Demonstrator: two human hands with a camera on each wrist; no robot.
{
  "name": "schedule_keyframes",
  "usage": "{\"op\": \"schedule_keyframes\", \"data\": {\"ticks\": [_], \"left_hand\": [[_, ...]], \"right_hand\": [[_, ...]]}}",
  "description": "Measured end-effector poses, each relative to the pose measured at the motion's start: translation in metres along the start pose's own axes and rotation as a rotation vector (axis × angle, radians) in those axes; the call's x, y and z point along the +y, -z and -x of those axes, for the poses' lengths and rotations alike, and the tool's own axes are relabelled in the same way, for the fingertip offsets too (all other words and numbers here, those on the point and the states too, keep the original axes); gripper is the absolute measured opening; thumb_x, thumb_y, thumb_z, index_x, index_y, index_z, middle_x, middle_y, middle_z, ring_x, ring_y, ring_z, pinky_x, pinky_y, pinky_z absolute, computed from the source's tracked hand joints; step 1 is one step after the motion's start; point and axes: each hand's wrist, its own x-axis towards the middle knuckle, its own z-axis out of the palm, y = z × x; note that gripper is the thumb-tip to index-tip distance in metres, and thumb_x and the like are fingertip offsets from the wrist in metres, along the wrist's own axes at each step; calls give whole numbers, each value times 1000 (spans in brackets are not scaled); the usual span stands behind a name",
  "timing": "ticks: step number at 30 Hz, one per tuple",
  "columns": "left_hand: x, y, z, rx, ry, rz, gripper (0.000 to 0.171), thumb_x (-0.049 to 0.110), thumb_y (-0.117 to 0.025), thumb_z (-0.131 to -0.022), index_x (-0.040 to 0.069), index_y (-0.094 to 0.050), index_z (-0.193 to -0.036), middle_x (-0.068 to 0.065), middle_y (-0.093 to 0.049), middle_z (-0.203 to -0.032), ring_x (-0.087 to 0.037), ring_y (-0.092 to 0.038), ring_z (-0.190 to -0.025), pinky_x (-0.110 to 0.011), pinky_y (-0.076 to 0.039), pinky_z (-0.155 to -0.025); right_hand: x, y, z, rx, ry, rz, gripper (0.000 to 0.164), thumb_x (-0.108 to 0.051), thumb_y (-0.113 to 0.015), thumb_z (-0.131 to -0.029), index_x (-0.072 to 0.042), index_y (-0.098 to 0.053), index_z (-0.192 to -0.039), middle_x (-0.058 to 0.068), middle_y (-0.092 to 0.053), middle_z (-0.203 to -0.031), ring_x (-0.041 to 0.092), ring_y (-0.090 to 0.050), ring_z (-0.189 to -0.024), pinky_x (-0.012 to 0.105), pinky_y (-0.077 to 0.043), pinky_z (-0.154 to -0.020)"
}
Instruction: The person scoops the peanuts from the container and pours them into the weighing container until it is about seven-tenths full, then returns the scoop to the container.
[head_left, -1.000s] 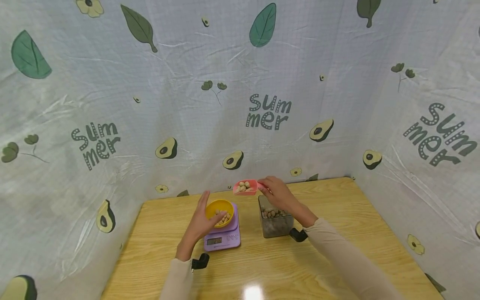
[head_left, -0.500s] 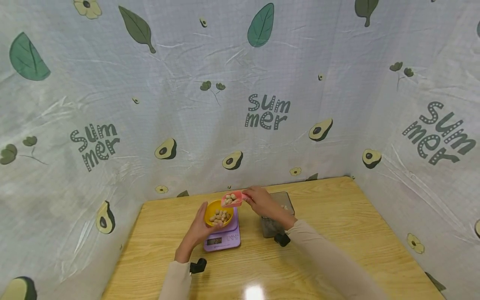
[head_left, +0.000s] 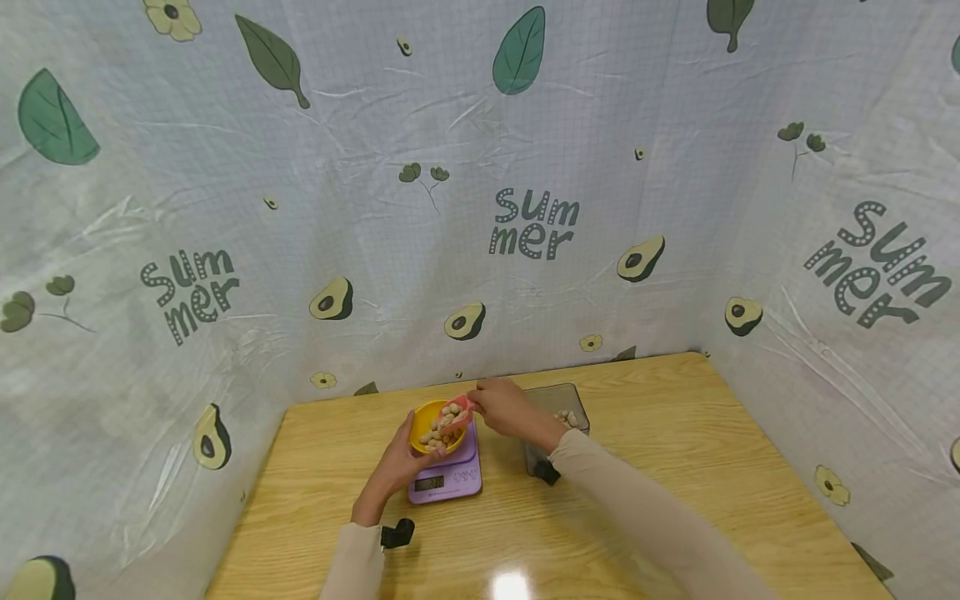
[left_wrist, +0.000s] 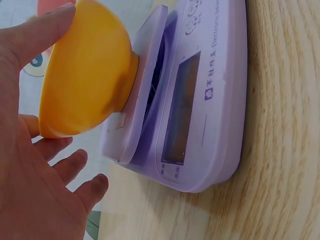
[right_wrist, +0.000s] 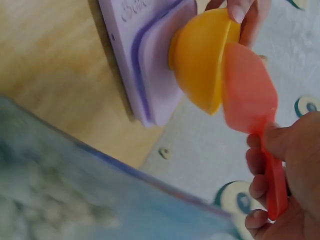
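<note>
The right hand [head_left: 504, 407] has its fingers curled round the handle of the scoop [right_wrist: 251, 92], whose long axis points from this hand leftward, tilted, to the bowl [left_wrist: 90, 75]. The bowl sits on the scale [head_left: 459, 485]; the left hand [head_left: 397, 457] is nearer, holding its rim between thumb and fingers.

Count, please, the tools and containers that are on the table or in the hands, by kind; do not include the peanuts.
Purple digital scale: 1
Yellow bowl: 1
Pink scoop: 1
Transparent bin: 1
Total: 4
</note>
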Motion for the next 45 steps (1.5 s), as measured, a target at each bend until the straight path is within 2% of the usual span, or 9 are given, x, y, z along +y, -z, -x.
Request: {"op": "schedule_keyframes", "data": {"ticks": [5, 9, 14, 16, 19, 23, 28, 35, 45], "left_hand": [[-1, 0, 0, 4, 2, -6, 108, 48, -74, -83, 2, -9, -158, -27, -19, -161, -48, -26, -145, -62, -25, -116], [-2, -1, -1, 6, -4, -6, 109, 48, -74, -83, 2, -9, -158, -28, -19, -160, -48, -28, -145, -62, -26, -116], [-1, -1, -1, 4, -1, 0, 109, 48, -73, -84, 1, -9, -158, -28, -20, -160, -47, -29, -144, -62, -27, -116], [0, 0, -1, 2, 2, -4, 109, 49, -73, -84, 2, -8, -158, -27, -20, -160, -47, -29, -144, -62, -26, -116], [2, 0, -2, -3, 6, -12, 110, 51, -72, -83, 2, -8, -158, -27, -19, -161, -47, -28, -145, -63, -25, -116], [2, 0, -2, -5, 9, -15, 111, 51, -72, -83, 3, -6, -158, -27, -17, -161, -48, -26, -146, -63, -24, -116], [1, 1, -1, 46, -30, -12, 108, 46, -72, -85, 4, -4, -158, -28, -11, -162, -51, -21, -146, -63, -22, -117], [18, 4, 5, 150, -145, -35, 102, 41, -70, -88, 10, -4, -159, -20, -3, -165, -46, -14, -150, -64, -20, -117], [65, -1, 6, 139, -297, 27, 98, 41, -70, -88, 17, -8, -160, -13, -1, -167, -46, -13, -150, -69, -22, -114]], "right_hand": [[-13, 19, -10, -40, 85, 220, 22, -16, -61, -97, -20, -71, -115, 0, -68, -108, 17, -63, -102, 32, -51, -90], [-22, 36, -13, -55, 142, 388, 22, -21, -62, -97, -19, -70, -118, -1, -68, -115, 17, -61, -107, 32, -49, -90], [-21, 53, -10, 1, 173, 459, 27, -24, -64, -96, -19, -68, -121, -2, -67, -118, 17, -60, -109, 31, -47, -86], [-15, 56, -6, 26, 160, 409, 27, -23, -64, -96, -18, -66, -122, -2, -67, -116, 17, -59, -108, 32, -47, -87], [-1, 56, 2, 57, 107, 233, 22, -24, -58, -100, -15, -65, -119, 0, -67, -111, 18, -60, -105, 35, -48, -89], [19, 45, 16, 108, 27, -70, 26, -26, -48, -104, -10, -65, -116, 4, -67, -107, 21, -62, -103, 38, -50, -93], [37, 27, 40, 201, -30, -295, 27, -22, -49, -103, -5, -64, -118, 11, -68, -110, 27, -62, -106, 43, -51, -93], [49, 27, 75, 311, -85, -367, 24, -17, -53, -101, -4, -64, -118, 12, -68, -110, 29, -64, -102, 46, -52, -85], [77, 38, 108, 405, -105, -303, 21, -13, -55, -99, -4, -64, -116, 8, -66, -100, 22, -60, -88, 41, -49, -74]]}}
